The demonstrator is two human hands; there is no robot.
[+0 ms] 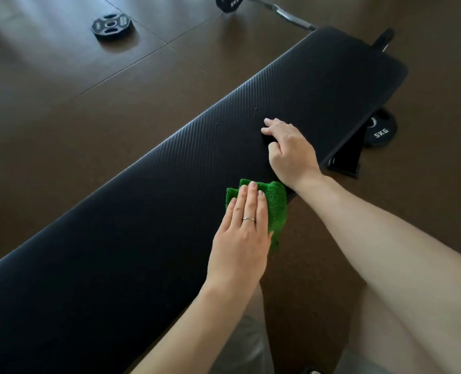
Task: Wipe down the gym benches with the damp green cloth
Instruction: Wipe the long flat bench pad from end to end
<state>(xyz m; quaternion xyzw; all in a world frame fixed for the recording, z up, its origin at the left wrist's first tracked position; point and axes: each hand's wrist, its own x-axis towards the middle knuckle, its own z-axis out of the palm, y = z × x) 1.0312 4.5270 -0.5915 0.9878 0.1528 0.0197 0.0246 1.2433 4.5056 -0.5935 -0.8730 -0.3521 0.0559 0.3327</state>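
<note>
Left grip (pixel 241 228) lying flat, fingers straight, pressing the green cloth (pixel 271 209) onto the worktop (pixel 143 211).
Right grip (pixel 288 147) is resting relaxed on the black padding beyond it, grasping nothing; the cloth is sitting at the pad's near edge.

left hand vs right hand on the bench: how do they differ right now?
The left hand lies flat with straight fingers pressing the green cloth; the right hand touches bare bench padding, fingers bent. The left wears a ring; none shows on the right. The right sits further along the bench. Both rest on the bench top.
</note>
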